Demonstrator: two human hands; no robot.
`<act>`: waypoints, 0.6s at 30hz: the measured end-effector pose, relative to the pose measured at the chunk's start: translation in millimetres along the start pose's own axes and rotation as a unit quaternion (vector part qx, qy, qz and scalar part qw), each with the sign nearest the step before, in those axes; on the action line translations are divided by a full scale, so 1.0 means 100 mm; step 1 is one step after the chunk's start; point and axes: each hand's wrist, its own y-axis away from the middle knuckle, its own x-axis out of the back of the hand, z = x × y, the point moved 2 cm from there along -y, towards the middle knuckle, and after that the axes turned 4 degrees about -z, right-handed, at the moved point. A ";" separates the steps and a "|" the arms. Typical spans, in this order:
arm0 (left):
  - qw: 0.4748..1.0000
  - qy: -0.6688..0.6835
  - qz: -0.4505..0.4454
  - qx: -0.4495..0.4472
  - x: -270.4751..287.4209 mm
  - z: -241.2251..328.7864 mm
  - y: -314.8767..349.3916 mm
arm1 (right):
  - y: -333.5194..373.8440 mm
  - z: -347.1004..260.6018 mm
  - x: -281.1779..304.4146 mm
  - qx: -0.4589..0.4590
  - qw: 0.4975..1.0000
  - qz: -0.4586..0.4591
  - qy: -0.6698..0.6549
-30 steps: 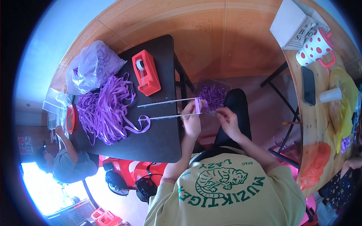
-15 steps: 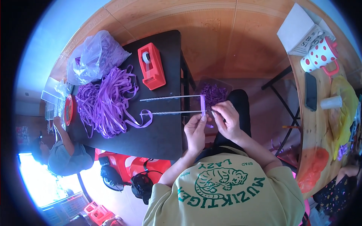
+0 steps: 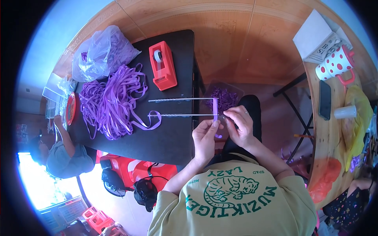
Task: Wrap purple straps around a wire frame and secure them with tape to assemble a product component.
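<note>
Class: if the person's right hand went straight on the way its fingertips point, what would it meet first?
Pointing left, the right hand would probably first meet the tip of the lower rod and the purple ribbon there; depth is unclear, so it may already touch them.

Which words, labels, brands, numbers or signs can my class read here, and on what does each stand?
I won't copy out the wording, but this is where it stands:
Pale yellow-green shirt: large green letters around a tiger drawing, mostly readable; smaller lettering above is harder to make out.
White box-like object on the wooden table: dark letters, some readable.
Red tape dispenser: any marks are too small to read.
</note>
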 end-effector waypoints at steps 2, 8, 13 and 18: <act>0.999 0.031 0.001 0.026 -0.01 0.02 0.01 | 0.00 0.01 0.00 0.006 1.000 0.002 0.001; 0.999 0.021 -0.018 0.044 -0.02 0.23 0.08 | -0.12 -0.03 0.03 0.094 0.994 -0.024 0.051; 0.997 0.038 -0.053 0.052 -0.03 0.44 0.12 | -0.23 -0.09 -0.05 0.115 0.989 -0.087 0.032; 0.998 -0.007 -0.051 0.022 -0.05 0.68 0.01 | -0.45 -0.03 -0.05 0.078 0.987 -0.137 -0.021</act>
